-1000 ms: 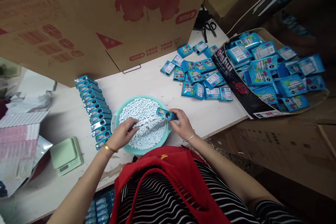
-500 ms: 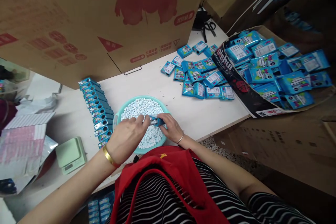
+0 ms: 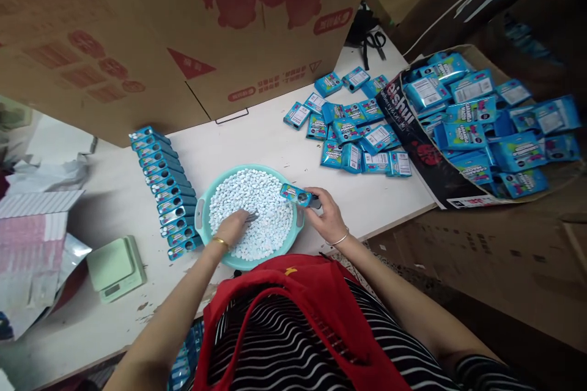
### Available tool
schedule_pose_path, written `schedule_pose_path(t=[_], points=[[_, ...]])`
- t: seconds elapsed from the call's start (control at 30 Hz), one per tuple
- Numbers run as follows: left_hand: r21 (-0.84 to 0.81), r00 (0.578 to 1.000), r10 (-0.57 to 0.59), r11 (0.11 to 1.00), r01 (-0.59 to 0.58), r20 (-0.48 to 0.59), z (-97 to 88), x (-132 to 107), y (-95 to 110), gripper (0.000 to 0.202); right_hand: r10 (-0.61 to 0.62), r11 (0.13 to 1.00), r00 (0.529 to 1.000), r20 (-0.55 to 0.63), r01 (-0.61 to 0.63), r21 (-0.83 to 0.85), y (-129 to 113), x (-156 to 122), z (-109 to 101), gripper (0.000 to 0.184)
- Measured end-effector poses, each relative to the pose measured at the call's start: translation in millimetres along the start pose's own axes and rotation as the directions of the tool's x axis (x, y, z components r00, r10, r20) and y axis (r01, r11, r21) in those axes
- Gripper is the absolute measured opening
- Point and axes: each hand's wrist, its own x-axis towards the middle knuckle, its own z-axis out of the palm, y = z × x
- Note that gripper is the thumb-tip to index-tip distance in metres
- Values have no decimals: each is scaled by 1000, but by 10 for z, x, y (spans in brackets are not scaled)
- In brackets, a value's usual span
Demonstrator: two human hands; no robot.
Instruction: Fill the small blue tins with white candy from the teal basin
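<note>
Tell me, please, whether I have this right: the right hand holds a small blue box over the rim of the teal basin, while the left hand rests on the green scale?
Not quite. The head view shows the left hand down in the teal basin, among the white pellets, not on the green scale, which sits apart to the left. The right hand does hold the small blue box over the rim.

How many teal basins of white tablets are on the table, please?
1: the teal basin sits at the table's near edge, between the left hand and right hand.
</note>
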Motion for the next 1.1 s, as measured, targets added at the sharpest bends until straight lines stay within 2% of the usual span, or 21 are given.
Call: schedule_pose_path(t=[0.1,0.17,0.23,0.33,0.43,0.57,0.67,0.8,0.93,1.03,1.1], points=[[-113,998,32,993,-38,-58,263,175,182,22,53,999,998,-17,-53,-11,29,-14,-8,32],[-178,994,53,982,-69,-94,303,206,240,21,77,997,997,-22,-78,-7,38,-28,1,32],[-224,989,72,970,-99,-126,242,149,230,22,84,996,996,-20,-84,-1,42,-42,9,32],[-271,979,98,952,-145,-180,-9,-75,164,24,71,998,997,-10,-71,0,37,-53,20,32],[-271,961,144,940,-207,-236,-388,-367,188,25,19,1000,1000,5,-19,-10,17,-52,52,32],[-156,949,213,955,-253,-234,-889,-655,435,24,-109,994,993,52,109,-10,-33,-43,158,35],[-12,955,247,968,-253,-161,-1138,-747,687,23,-209,978,973,98,209,13,-81,-41,251,37],[257,987,158,955,-144,-33,-1298,-806,1072,19,-265,964,953,147,258,64,-134,-63,325,40],[508,999,33,861,-26,-4,-1370,-904,1507,17,-292,954,942,166,276,113,-137,-101,348,39],[543,1000,7,840,1,-13,-1421,-1023,1680,23,-310,946,933,181,284,159,-116,-116,352,38],[485,998,4,874,28,-65,-1426,-1116,1639,19,-318,940,926,203,279,198,-117,-123,361,38]])
